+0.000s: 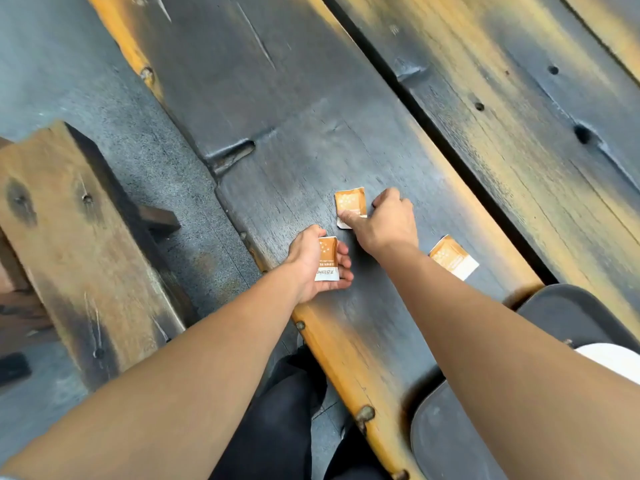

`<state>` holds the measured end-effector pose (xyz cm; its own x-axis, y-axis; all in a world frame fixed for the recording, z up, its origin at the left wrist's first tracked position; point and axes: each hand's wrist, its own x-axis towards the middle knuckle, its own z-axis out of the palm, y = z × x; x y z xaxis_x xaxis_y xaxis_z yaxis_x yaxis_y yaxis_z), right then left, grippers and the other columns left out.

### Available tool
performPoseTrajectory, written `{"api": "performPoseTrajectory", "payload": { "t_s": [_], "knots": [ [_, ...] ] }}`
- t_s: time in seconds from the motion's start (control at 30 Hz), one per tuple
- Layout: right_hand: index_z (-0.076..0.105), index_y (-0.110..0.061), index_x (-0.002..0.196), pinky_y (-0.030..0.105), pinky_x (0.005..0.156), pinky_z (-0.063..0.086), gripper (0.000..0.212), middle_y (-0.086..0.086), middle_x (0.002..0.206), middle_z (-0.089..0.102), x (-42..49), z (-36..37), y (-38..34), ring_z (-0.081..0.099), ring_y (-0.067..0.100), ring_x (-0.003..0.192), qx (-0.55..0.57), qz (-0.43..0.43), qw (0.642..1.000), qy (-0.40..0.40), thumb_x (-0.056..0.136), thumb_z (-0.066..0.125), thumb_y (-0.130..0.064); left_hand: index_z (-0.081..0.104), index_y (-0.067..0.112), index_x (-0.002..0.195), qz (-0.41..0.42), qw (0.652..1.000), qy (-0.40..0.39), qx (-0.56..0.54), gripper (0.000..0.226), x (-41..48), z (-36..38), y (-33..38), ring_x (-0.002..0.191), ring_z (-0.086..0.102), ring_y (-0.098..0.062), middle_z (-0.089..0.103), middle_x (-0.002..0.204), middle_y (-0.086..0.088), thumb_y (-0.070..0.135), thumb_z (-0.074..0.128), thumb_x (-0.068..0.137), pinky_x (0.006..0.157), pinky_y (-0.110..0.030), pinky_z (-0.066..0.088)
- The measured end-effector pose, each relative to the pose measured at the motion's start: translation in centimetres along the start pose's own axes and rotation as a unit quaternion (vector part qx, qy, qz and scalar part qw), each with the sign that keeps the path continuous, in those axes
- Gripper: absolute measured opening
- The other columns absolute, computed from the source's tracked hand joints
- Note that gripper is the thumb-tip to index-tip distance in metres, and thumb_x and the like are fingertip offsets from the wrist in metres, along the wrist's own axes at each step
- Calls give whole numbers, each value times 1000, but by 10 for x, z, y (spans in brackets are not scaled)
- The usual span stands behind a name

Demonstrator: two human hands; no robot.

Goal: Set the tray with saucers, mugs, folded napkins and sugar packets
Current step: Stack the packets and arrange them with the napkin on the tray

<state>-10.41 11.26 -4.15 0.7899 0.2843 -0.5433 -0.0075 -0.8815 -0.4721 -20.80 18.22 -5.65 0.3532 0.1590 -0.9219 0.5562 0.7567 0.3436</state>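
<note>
Three orange-and-white sugar packets are in view on a dark wooden plank table. My left hand [313, 263] holds one packet [327, 258] in its curled fingers at the table's near edge. My right hand [388, 221] pinches a second packet [350, 202] that lies flat on the plank, thumb on its lower edge. A third packet [452, 256] lies loose just right of my right wrist. A dark grey tray [568, 306] sits at the lower right, mostly hidden by my right forearm, with something white [613, 362] on it.
A wooden bench [69, 237] stands to the left below the table. A gap runs between the table planks [433, 133]. Metal bolts [365, 414] stud the near plank edge. My dark trousers [277, 427] show beneath.
</note>
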Motion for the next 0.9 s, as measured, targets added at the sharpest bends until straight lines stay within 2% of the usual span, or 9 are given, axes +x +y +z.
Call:
{"api": "performPoseTrajectory", "payload": {
  "t_s": [0.13, 0.27, 0.33, 0.4, 0.47, 0.6, 0.67, 0.73, 0.9],
  "knots": [
    [48, -12, 118, 41, 79, 44, 58, 10, 125, 43, 0, 8, -8, 58, 35, 108, -40, -5, 999, 24, 80, 76, -47, 60, 6, 66, -1, 1000, 9, 14, 49, -1, 0, 0, 41, 56, -26, 58, 53, -12, 34, 32, 95, 52, -30, 52],
    [55, -11, 107, 38, 77, 45, 47, 9, 123, 42, 3, 11, -3, 59, 33, 98, -41, -2, 999, 20, 82, 75, -45, 60, 6, 65, 1, 1000, 3, 15, 49, 0, -1, 0, 41, 56, -26, 58, 53, -12, 33, 32, 95, 52, -31, 52],
    [56, -14, 95, 34, 77, 43, 35, 9, 118, 47, 4, 10, 2, 57, 29, 90, -7, -9, 1000, 23, 82, 76, -40, 60, 6, 66, 0, 1000, -2, 16, 49, 0, -1, -1, 42, 57, -26, 58, 54, -12, 32, 31, 95, 52, -31, 52],
    [50, -19, 75, 30, 73, 40, 28, 6, 96, 58, 6, 6, 9, 55, 25, 85, 32, -9, 999, 27, 85, 73, -31, 60, 6, 66, -1, 1000, -7, 22, 49, -1, -2, -1, 42, 57, -27, 58, 54, -12, 32, 31, 94, 53, -31, 52],
    [44, -21, 67, 30, 71, 42, 32, -2, 71, 55, 7, 1, 14, 55, 23, 82, 65, 5, 998, 23, 87, 69, -25, 60, 6, 66, -3, 1000, -15, 23, 48, 0, -2, 0, 43, 57, -26, 59, 54, -12, 31, 30, 94, 55, -31, 52],
    [44, -20, 68, 33, 67, 40, 33, 1, 68, 54, -3, -11, 16, 51, 23, 72, 229, 30, 973, 4, 89, 69, -17, 61, 6, 69, -11, 999, -34, 34, 49, -1, -2, 1, 46, 63, -28, 63, 57, -12, 32, 28, 95, 53, -30, 55],
    [45, -19, 71, 33, 56, 39, 31, 3, 65, 53, -16, -17, 15, 48, 21, 61, 326, 38, 945, -9, 91, 68, -13, 62, 6, 72, -15, 998, -37, 38, 50, 0, -4, 1, 48, 66, -29, 66, 58, -13, 32, 27, 96, 52, -30, 57],
    [48, -18, 73, 24, 44, 34, 28, 1, 59, 50, -32, -25, 16, 44, 13, 48, 392, 36, 919, -32, 91, 68, -11, 63, 5, 76, -17, 998, -45, 40, 51, 0, -4, 1, 51, 68, -29, 68, 61, -14, 33, 26, 97, 54, -30, 58],
    [59, -7, 83, 15, 37, 34, 12, -8, 48, 57, -72, -20, 23, 45, 4, 39, 416, 18, 903, -104, 93, 64, -2, 70, 1, 92, -28, 998, -58, 28, 58, 1, -7, 1, 62, 72, -34, 73, 79, -20, 40, 28, 97, 56, -36, 60]
  ]
}}
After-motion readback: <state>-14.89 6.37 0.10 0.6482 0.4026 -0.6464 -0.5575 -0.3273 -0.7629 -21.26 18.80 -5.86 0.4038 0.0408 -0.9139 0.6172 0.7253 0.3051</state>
